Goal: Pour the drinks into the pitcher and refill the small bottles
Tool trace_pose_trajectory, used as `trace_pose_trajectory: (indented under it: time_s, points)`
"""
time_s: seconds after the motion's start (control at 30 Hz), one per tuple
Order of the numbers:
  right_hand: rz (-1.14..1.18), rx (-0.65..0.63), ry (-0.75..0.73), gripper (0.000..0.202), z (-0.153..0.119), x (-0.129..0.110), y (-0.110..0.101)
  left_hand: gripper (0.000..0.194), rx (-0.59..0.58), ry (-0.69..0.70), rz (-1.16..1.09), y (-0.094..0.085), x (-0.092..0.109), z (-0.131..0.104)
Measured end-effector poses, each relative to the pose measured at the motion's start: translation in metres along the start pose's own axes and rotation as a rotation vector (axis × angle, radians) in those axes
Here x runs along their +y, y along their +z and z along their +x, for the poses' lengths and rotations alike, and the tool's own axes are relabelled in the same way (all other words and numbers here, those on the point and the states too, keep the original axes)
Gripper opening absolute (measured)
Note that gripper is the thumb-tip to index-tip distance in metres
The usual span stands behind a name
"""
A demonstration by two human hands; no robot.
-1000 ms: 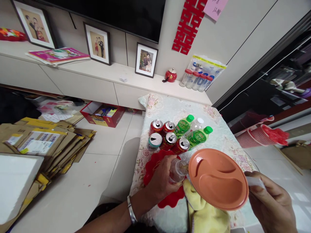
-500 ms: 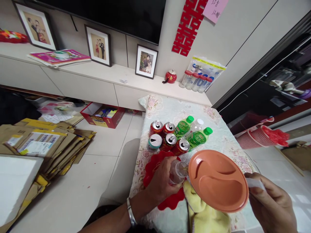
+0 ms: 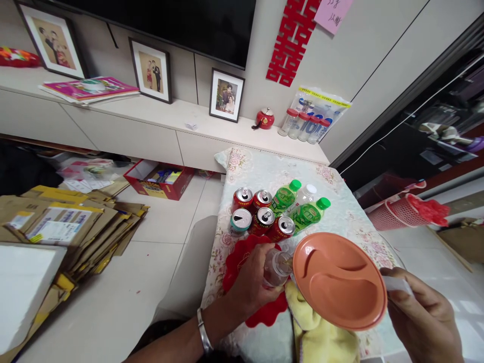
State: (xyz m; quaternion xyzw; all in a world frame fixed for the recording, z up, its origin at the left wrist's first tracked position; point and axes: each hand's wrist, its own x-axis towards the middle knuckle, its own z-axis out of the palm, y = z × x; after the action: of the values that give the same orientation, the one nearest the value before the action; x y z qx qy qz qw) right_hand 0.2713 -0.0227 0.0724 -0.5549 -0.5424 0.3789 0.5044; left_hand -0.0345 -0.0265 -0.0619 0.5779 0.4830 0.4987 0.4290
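My left hand is wrapped round a clear glass jar tilted with its mouth toward the plate. An orange divided plate is tilted over the table between my hands, its left edge by the jar's mouth. At the plate's right side, my right hand pinches a whitish piece; whether it joins the plate is unclear. Beneath the jar lies a red scalloped mat. A yellow cloth lies below the plate.
Several drink cans and green-capped bottles stand on the flowered tablecloth beyond my hands. Behind are a white cabinet with frames and lidded jars. Cardboard lies left; a pink basket stands right.
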Motion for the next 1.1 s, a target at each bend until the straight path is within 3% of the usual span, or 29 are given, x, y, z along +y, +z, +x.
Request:
trace_pose_trajectory:
  time_s: [0.3, 0.57, 1.1]
  points:
    - [0.056, -0.055, 0.064, 0.029, -0.001, 0.024, -0.028, 0.073, -0.001, 0.035, 0.026, 0.001, -0.006, -0.002]
    - [-0.015, -0.123, 0.005, 0.023, 0.0, 0.018, -0.021, 0.074, 0.002, 0.042, 0.033, 0.004, -0.008, -0.003]
    - [0.002, -0.094, 0.007, 0.025, 0.001, 0.015, -0.016, 0.076, 0.002, 0.051, 0.039, 0.002, -0.009, -0.002]
